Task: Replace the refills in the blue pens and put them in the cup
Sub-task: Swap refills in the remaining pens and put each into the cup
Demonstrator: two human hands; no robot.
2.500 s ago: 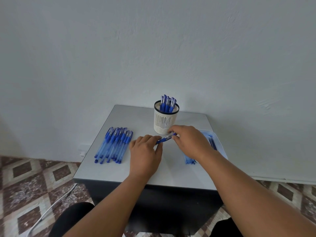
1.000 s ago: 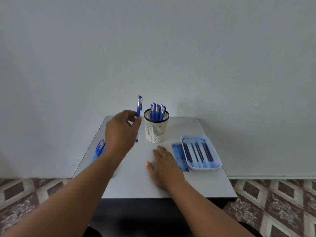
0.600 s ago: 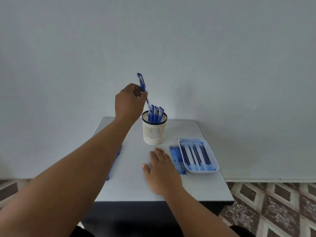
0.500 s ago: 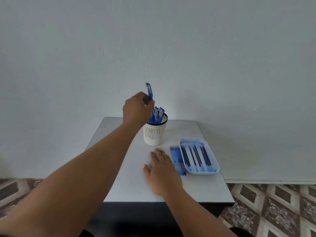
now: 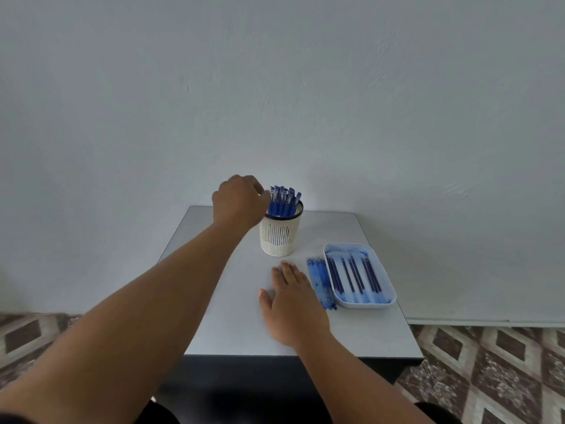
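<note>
Right hand (image 5: pixel 290 296) lies flat, fingers straight, on the desk (image 5: pixel 360 332), next to loose refills (image 5: pixel 321 281) beside the tray (image 5: pixel 388 296). Beyond, left hand (image 5: pixel 238 201) hovers curled at the cup (image 5: pixel 279 237), touching the pens (image 5: pixel 282 201); its grip cannot be told.

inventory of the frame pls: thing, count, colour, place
cup: one, cream with black rim, far middle of table
pens: a bunch, count unclear, blue, upright in cup
tray: one, white, right side of table
refills in tray: several, dark blue
loose refills: a row, blue, on table left of tray
table: one, grey
left hand: at cup rim by the pens, grip unclear
right hand: flat on table
</note>
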